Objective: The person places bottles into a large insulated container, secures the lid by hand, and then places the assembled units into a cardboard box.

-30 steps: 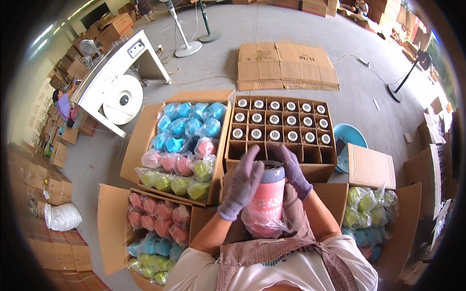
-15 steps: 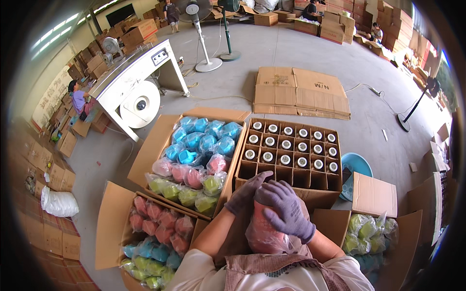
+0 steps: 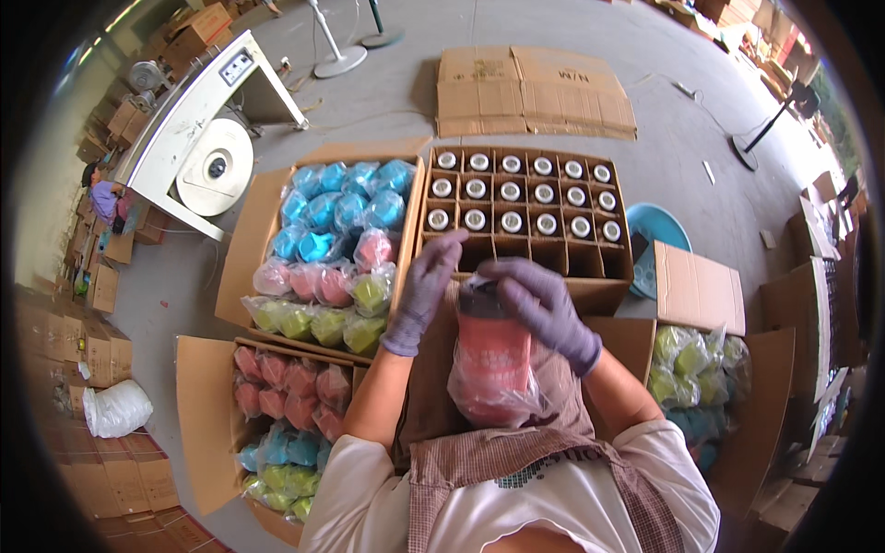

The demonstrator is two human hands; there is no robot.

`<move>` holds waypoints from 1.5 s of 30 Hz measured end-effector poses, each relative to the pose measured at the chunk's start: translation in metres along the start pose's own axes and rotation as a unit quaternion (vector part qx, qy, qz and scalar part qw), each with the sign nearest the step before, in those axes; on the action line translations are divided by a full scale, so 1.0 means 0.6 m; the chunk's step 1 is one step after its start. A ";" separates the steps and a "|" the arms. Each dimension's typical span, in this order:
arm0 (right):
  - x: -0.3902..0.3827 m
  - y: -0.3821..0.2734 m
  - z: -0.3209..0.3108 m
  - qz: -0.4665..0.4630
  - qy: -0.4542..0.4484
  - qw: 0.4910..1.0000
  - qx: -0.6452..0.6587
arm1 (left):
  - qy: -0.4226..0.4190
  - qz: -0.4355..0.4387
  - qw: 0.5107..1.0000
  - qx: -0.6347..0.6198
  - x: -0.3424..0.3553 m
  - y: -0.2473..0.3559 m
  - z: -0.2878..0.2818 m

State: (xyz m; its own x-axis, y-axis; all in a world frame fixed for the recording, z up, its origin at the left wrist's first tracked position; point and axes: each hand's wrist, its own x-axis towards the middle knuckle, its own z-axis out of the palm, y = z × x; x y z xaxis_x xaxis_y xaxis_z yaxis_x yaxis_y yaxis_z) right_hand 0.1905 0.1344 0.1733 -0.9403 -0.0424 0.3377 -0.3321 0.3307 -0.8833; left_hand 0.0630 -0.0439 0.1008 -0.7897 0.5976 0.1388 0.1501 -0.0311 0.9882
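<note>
A pink bottle (image 3: 489,369) with a dark top stands against my aproned lap, loosely wrapped in clear plastic. My right hand (image 3: 544,304), in a purple-grey glove, closes over its top. My gloved left hand (image 3: 424,290) is raised at the left of the top, fingers open and apparently not touching it. Just beyond, a divided carton (image 3: 433,244) holds rows of white-capped items, its near compartments unfilled. At the left, an open carton (image 3: 230,276) holds bagged blue, pink and lime items. A similar carton (image 3: 198,405) sits lower left, another (image 3: 756,396) lower right.
A white machine (image 3: 147,166) stands back left, a person (image 3: 103,198) beside it. Flattened cardboard (image 3: 535,92) lies ahead, fan stands (image 3: 339,60) behind. A blue basin (image 3: 668,226) and black stand (image 3: 756,138) are right. A white sack (image 3: 115,410) and stacked cartons line the sides.
The plastic has come up around the bottle from its lower part. My right hand has moved onto the top; my left hand has lifted away from it. The view has tilted.
</note>
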 end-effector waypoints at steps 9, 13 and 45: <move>-0.005 -0.006 0.037 -0.064 -0.061 0.967 -0.238 | -0.170 -0.146 0.954 -0.199 0.002 -0.019 0.008; 0.002 0.064 -0.009 0.076 -0.044 0.986 0.141 | -0.047 -0.003 0.999 -0.015 -0.009 0.005 0.012; 0.025 -0.051 -0.090 0.056 -0.393 0.905 -0.151 | -0.195 -0.013 0.956 -0.218 -0.134 0.014 0.051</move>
State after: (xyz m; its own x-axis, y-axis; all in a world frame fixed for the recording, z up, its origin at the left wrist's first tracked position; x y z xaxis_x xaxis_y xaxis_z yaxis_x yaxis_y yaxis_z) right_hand 0.1908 0.1746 0.2227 -0.7692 -0.6103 -0.1893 -0.3068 0.6126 -0.7284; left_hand 0.1459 -0.0678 0.0961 -0.4944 0.8538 0.1630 -0.1967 -0.2925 0.9358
